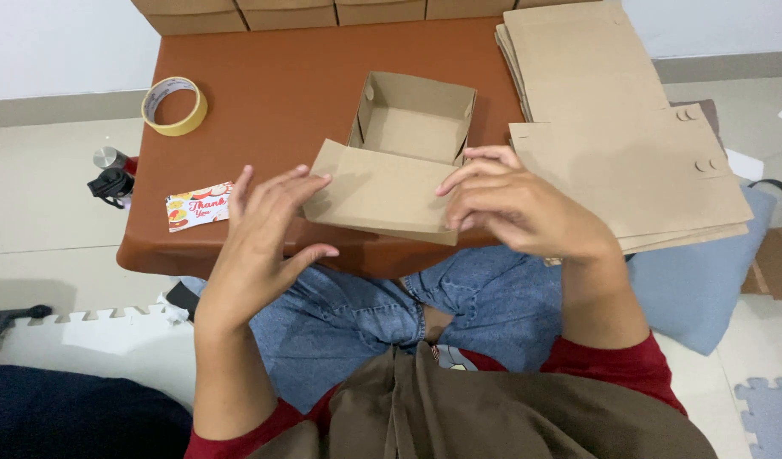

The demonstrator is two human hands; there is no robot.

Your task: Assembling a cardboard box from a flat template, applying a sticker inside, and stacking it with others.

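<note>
Here, plain brown cardboard box [408, 144] stands open, lid flap unfolded.

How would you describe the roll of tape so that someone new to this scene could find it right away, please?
Start at the low brown table in front of the seated person. The roll of tape lies flat near its far left corner, apart from the open cardboard box in the middle. It is the only round, yellowish ring among flat brown cardboard pieces.
</note>
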